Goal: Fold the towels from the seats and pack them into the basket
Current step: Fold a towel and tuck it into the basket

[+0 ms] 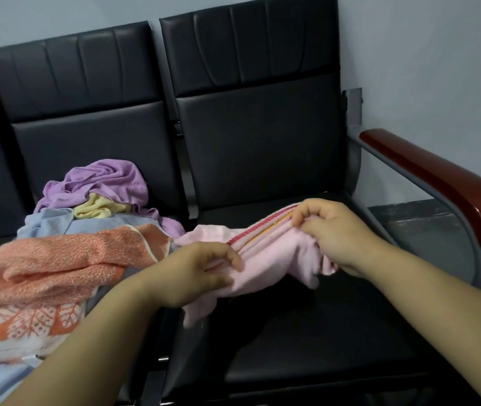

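Towels lay heaped to the left of the pink towel, on the neighbouring black seat. Farthest left of the pink towel, and nearest to where I stood, was an orange towel with a white leaf pattern along its lower border. It was spread loosely over a pale blue towel. Behind those, up against the backrest, a purple towel sat crumpled on top of the heap, with a small yellow towel tucked under its front fold. The orange towel's right edge came just beside the pink towel's left end.

The person's left hand gripped the pink towel near its left end, thumb underneath and fingers curled over the bunched cloth. The pink towel was gathered lengthwise into a loose band and held over the cushion of the right-hand black seat. A red stripe and a thinner yellow one ran along its upper edge. One loose corner hung below the left hand and another fold drooped near the middle. The right hand held the towel's right end, fingers curled down over the striped edge and closed on the cloth.

To the right of the pink towel, well apart from it, a glossy reddish-brown armrest on a grey frame ended the row. A pale wall stood behind it.
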Available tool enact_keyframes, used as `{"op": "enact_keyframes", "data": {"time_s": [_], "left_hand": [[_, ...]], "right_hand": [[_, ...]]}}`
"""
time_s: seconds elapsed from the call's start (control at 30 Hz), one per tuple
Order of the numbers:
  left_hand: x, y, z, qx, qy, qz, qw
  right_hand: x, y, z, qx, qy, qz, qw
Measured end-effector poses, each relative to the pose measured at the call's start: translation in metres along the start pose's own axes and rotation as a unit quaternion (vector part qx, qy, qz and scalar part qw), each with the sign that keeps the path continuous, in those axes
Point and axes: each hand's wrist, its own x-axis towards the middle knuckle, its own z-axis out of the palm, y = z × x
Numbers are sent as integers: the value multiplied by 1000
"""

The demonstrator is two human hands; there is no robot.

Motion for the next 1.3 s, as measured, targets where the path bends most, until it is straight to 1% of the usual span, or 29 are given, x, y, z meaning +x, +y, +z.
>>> {"op": "enact_keyframes", "data": {"time_s": [0.03, 0.07, 0.1, 0.13, 0.17, 0.2, 0.23, 0.27, 0.33, 0.37, 0.43, 0.47, 0.5, 0.53, 0.6, 0.67, 0.7, 0.73, 0.77, 0.8, 0.83, 0.9, 0.93, 1.0, 1.07, 1.13, 1.17, 1.23, 1.3], "left_hand": [[0, 1, -1, -22, 49, 6, 999], [-1, 5, -3, -63, 105, 3, 993], [-2, 10, -4, -119, 157, -7, 980], [-4, 16, -7, -190, 193, -20, 962], [-6, 24, -9, -264, 209, -24, 941], [-8, 33, -12, -314, 213, -18, 925], [-9, 42, -15, -330, 215, -3, 919], [-10, 51, -21, -321, 212, 14, 923], [-13, 72, -42, -269, 197, 46, 942], [-14, 80, -56, -230, 173, 62, 956], [-17, 96, -87, -123, 87, 82, 985], [-19, 103, -103, -65, 57, 79, 993], [-21, 111, -118, -21, 47, 71, 996], [-22, 120, -134, 8, 52, 70, 996], [-25, 136, -161, 25, 100, 80, 992], [-34, 153, -181, -31, 170, 82, 982], [-38, 159, -188, -76, 199, 82, 974], [-42, 163, -193, -120, 220, 81, 965], [-46, 164, -196, -149, 230, 86, 958], [-50, 164, -199, -167, 231, 96, 954], [-54, 165, -200, -180, 221, 109, 952], [-64, 165, -201, -195, 171, 128, 957], [-68, 165, -200, -197, 133, 129, 963], [-71, 161, -194, -180, 53, 110, 976], [-66, 150, -187, -105, 1, 73, 992], [-54, 136, -179, 4, -20, 30, 999], [-46, 129, -176, 52, -17, 11, 998], [-28, 116, -173, 128, 12, -18, 992], [-6, 101, -176, 167, 57, -41, 983]], "right_hand": [[-3, -5, 1, 12, -8, -25, 1000], [-7, -10, 1, 17, -38, -40, 998], [-10, -13, -3, -3, -96, -43, 994], [-15, -16, -7, -58, -170, -37, 983], [-19, -18, -10, -145, -240, -25, 960], [-23, -20, -12, -233, -285, -9, 930], [-24, -23, -14, -285, -294, 1, 912], [-22, -30, -17, -301, -277, -7, 913], [-14, -50, -26, -279, -194, -44, 940], [-11, -67, -33, -237, -135, -53, 961], [-4, -101, -47, -129, -17, -63, 989], [-3, -118, -51, -81, 23, -75, 994], [-2, -133, -53, -44, 48, -91, 994], [-2, -150, -55, -17, 61, -110, 992], [-6, -177, -57, 51, 40, -129, 990], [-19, -206, -67, 100, -44, -143, 984], [-27, -218, -74, 97, -97, -147, 980], [-33, -228, -82, 64, -144, -149, 976], [-40, -235, -89, 4, -184, -147, 972], [-43, -240, -95, -76, -212, -146, 963], [-46, -244, -100, -163, -222, -144, 950], [-48, -249, -108, -300, -210, -143, 920], [-48, -249, -111, -332, -203, -148, 909], [-45, -245, -114, -353, -193, -151, 903], [-41, -234, -111, -370, -211, -131, 895], [-30, -218, -104, -396, -217, -120, 884], [-21, -209, -100, -409, -211, -120, 879], [0, -192, -90, -431, -193, -120, 873], [24, -179, -82, -430, -163, -123, 880]]}}
